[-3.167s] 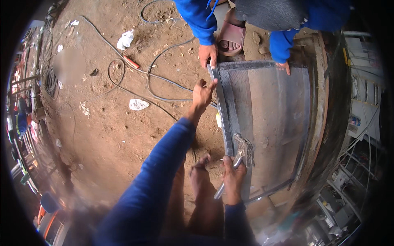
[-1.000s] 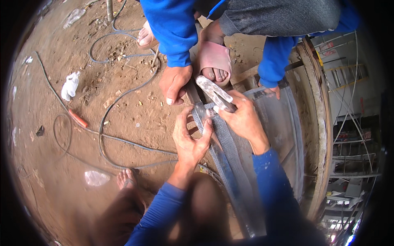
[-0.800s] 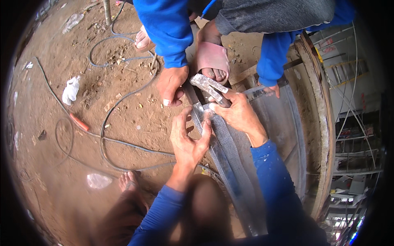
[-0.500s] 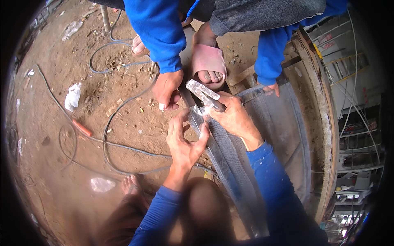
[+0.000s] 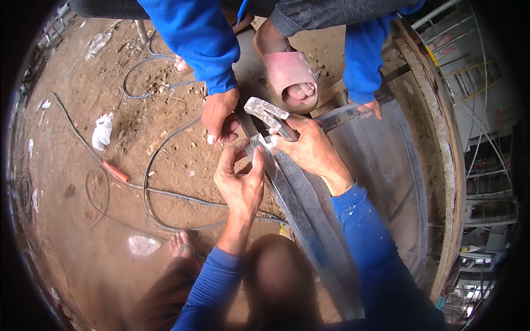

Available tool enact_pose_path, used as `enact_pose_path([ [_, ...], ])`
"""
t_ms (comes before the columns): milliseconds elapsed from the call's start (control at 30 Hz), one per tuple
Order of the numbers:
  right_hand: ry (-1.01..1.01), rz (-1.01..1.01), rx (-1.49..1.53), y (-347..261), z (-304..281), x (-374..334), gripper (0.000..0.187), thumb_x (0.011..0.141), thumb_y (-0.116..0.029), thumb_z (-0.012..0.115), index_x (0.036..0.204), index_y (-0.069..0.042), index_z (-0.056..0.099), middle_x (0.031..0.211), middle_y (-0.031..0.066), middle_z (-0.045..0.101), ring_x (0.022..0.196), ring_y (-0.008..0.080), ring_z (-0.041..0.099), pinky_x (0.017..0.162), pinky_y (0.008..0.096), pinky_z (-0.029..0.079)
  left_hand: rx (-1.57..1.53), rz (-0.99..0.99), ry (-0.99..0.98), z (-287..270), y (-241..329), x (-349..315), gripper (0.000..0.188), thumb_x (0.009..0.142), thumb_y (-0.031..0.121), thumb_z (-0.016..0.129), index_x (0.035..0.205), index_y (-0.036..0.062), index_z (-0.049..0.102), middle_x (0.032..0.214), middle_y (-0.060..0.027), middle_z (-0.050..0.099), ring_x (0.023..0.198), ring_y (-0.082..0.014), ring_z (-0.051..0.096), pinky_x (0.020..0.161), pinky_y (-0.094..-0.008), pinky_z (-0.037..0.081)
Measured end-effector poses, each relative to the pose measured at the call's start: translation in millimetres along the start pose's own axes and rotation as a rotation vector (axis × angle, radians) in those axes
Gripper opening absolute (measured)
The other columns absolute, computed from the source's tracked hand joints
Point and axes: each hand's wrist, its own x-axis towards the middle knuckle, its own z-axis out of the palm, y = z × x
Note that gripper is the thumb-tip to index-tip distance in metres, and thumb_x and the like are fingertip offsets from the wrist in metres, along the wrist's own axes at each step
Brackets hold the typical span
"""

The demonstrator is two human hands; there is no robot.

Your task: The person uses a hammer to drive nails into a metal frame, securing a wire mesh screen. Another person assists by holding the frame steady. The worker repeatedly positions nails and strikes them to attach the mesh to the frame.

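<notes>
My right hand (image 5: 316, 148) grips a metal tool (image 5: 266, 115) smeared with white. Its bent, forked end sticks out to the upper left; its exact kind cannot be told. At the corner of a mesh panel (image 5: 375, 165), my left hand (image 5: 241, 179) has its thumb and forefinger curled on the end of the flat metal frame bar (image 5: 298, 215). A small shiny piece (image 5: 270, 146) lies between my two hands. Across from me, a person in blue sleeves has one hand (image 5: 221, 116) beside that corner and the other hand (image 5: 369, 108) on the panel's far edge.
Dirt ground on the left carries a looping grey cable (image 5: 165, 193) with an orange connector (image 5: 116, 172) and plastic scraps (image 5: 102, 131). The other person's pink sandal (image 5: 288, 74) is just beyond the tool. A wooden beam (image 5: 441, 132) runs along the right, with metal racks behind.
My view has shifted slightly. My left thumb and forefinger have drawn closer together at the bar's end. The other person's sandaled foot shows more fully; the tool stays in my right hand.
</notes>
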Motion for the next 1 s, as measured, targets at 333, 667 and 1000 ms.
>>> enact_pose_path([
  [333,-0.028,0.041,0.003,-4.5,-3.0,-1.2,0.024,0.094,-0.017,0.08,0.097,0.005,0.071,0.092,0.0274,0.071,0.087,0.0471,0.074,0.076,0.0518,0.056,-0.083,-0.08,0.026,5.4,-8.2,2.4,0.03,0.096,0.015,0.089,0.119,-0.002,0.078,0.1,-0.0094,0.081,0.09,-0.0137,0.072,0.089,-0.0303,0.056],
  [667,-0.022,0.008,0.0,-10.3,-5.6,-4.1,0.021,0.096,-0.017,0.075,0.096,0.004,0.072,0.08,0.025,0.068,0.07,0.0347,0.07,0.069,0.0487,0.054,-0.122,-0.084,0.049,14.3,2.1,-2.7,0.036,0.097,0.015,0.088,0.128,0.0005,0.074,0.098,-0.0042,0.076,0.076,-0.0056,0.061,0.065,-0.0237,0.049],
  [1000,-0.025,0.145,0.19,-7.7,-2.1,-3.5,0.027,0.092,-0.02,0.081,0.093,0.006,0.072,0.074,0.0216,0.068,0.068,0.0222,0.066,0.067,0.0456,0.054,-0.173,-0.132,0.036,17.6,10.2,-8.7,0.032,0.101,0.015,0.086,0.127,0.0016,0.073,0.084,-0.0044,0.077,0.068,-0.0033,0.06,0.059,-0.022,0.042],
])
